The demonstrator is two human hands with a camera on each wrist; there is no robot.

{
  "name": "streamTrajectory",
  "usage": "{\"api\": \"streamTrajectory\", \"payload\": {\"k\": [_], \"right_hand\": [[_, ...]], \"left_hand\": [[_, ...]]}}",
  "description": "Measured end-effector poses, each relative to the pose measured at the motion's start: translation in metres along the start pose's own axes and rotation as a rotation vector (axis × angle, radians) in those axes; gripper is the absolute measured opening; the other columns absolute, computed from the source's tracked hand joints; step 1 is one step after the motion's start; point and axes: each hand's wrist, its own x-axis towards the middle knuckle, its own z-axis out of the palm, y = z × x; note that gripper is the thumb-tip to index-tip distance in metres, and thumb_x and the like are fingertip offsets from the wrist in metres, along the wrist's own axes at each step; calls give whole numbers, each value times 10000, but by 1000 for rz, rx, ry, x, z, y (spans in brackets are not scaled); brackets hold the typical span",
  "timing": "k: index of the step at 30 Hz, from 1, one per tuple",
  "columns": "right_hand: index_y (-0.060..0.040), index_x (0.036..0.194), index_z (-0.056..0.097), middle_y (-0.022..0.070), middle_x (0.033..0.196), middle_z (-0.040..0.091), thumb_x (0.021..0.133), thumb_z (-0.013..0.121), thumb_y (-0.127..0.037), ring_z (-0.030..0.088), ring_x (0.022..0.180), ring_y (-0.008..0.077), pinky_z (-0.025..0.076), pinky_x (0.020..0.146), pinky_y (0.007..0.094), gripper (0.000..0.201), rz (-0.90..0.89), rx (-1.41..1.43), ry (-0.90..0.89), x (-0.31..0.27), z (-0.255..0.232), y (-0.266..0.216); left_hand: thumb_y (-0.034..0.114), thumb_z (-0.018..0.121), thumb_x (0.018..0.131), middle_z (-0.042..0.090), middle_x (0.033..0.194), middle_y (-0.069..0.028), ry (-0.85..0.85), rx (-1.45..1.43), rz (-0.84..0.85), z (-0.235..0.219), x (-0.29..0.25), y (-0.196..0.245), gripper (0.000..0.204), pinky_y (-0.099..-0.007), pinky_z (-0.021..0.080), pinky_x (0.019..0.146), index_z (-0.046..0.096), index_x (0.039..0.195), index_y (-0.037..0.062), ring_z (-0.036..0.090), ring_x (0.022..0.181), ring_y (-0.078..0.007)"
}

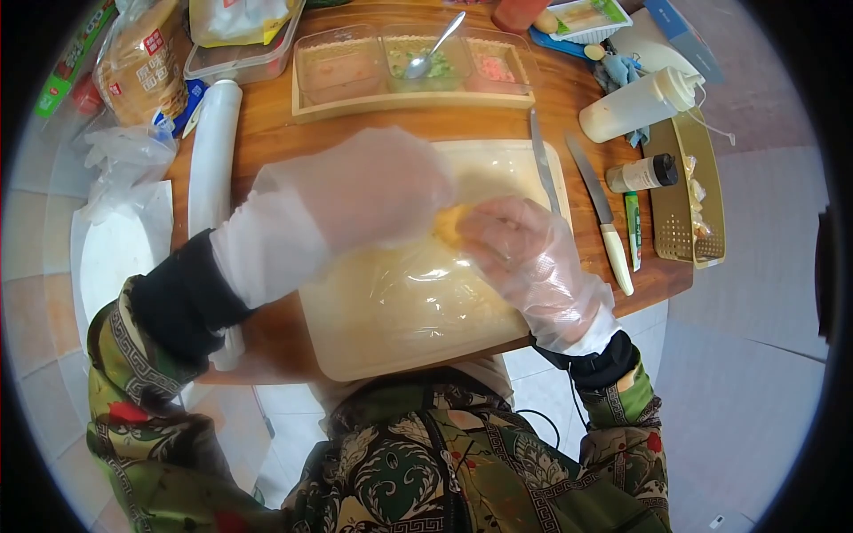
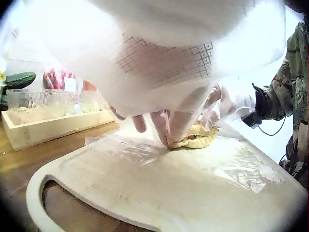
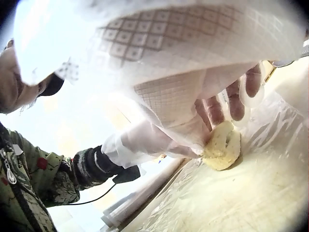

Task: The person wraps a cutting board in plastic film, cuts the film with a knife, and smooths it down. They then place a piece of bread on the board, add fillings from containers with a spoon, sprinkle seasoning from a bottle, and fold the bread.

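A small pale-yellow folded piece of bread (image 1: 449, 226) lies on clear plastic film (image 1: 426, 306) over a cream cutting board (image 1: 342, 351). Its rounded edge shows a slit in the right wrist view, where the bread (image 3: 222, 149) bulges on both sides. My left hand (image 1: 369, 191), in a clear plastic glove and blurred, pinches one end of it with the fingertips pointing down. From the other side my right hand (image 1: 524, 249), gloved too, pinches the bread with bent fingers. Between both hands, the bread (image 2: 202, 140) is partly covered by fingers in the left wrist view.
Behind the board stands a wooden tray (image 1: 418, 111) with three clear containers and a spoon (image 1: 435, 46). Two knives, one with a white handle (image 1: 616, 258), lie on the right beside a seasoning bottle (image 1: 641, 173) and basket (image 1: 666, 213). A film roll (image 1: 213, 151) lies left.
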Motion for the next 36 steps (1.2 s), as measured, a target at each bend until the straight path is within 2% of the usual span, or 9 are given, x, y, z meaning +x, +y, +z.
{"api": "streamTrajectory", "payload": {"k": [6, 8, 10, 15, 22, 24, 30, 34, 36], "right_hand": [[-87, 954, 723, 76, 987, 679, 769, 783, -85, 673, 792, 285, 570, 690, 367, 194, -13, -88, -24, -2, -1, 1], [-89, 959, 722, 74, 993, 677, 775, 777, -86, 669, 811, 284, 568, 708, 362, 192, 1, -88, -29, -3, -2, 1], [-91, 965, 722, 73, 1000, 676, 781, 771, -88, 665, 831, 283, 567, 725, 356, 190, 11, -84, -35, -3, -3, 0], [-93, 973, 711, 65, 993, 670, 795, 750, -96, 646, 840, 275, 550, 717, 354, 183, 141, 187, -24, -5, 0, -2], [-95, 942, 700, 48, 968, 665, 761, 751, -85, 639, 776, 273, 542, 676, 375, 188, 18, -41, 2, -1, -3, -3], [-97, 943, 701, 42, 972, 668, 761, 751, -87, 642, 765, 272, 543, 670, 377, 189, 1, -58, 2, -1, -3, -2], [-98, 936, 700, 42, 965, 670, 771, 744, -103, 644, 763, 268, 544, 660, 375, 171, 18, -58, -7, 1, -4, -4], [-99, 938, 700, 43, 963, 671, 777, 741, -111, 644, 761, 267, 544, 654, 375, 166, 13, -62, -5, 1, -3, -3], [-101, 938, 700, 44, 966, 671, 779, 741, -113, 645, 765, 267, 545, 651, 376, 164, 11, -64, -8, 1, -3, -3]], "left_hand": [[131, 697, 783, 711, 865, -89, 97, 105, 162, -14, -4, -10, 136, -434, 550, 759, 758, 898, 90, 673, 857, -325], [112, 667, 780, 715, 870, -116, 360, -22, 164, -13, -8, -35, 126, -428, 544, 747, 748, 871, 77, 671, 845, -328], [101, 663, 785, 706, 843, -172, 381, -54, 195, -18, -7, -40, 136, -436, 537, 708, 748, 872, 42, 667, 785, -359], [156, 684, 829, 663, 755, -232, 186, 67, -374, -35, -22, -29, 177, -463, 527, 659, 743, 850, -9, 649, 701, -421], [193, 726, 824, 662, 740, -244, 256, 112, -426, -13, -27, -38, 218, -468, 524, 651, 731, 784, -22, 648, 692, -431], [147, 729, 816, 682, 800, -215, 172, 153, -522, -11, -27, -41, 194, -448, 532, 674, 730, 932, -8, 659, 755, -406], [65, 695, 823, 617, 969, -142, -140, 449, -80, -38, -45, -40, 489, -400, 552, 731, 555, 1291, 25, 643, 928, -347], [149, 728, 832, 641, 853, -136, 12, 409, -42, -23, -44, -58, 353, -391, 535, 669, 637, 1133, -12, 646, 782, -319], [262, 761, 834, 620, 710, -95, 41, -134, -473, -32, -35, -40, 307, -362, 492, 592, 686, 945, -15, 603, 630, -233]]}}
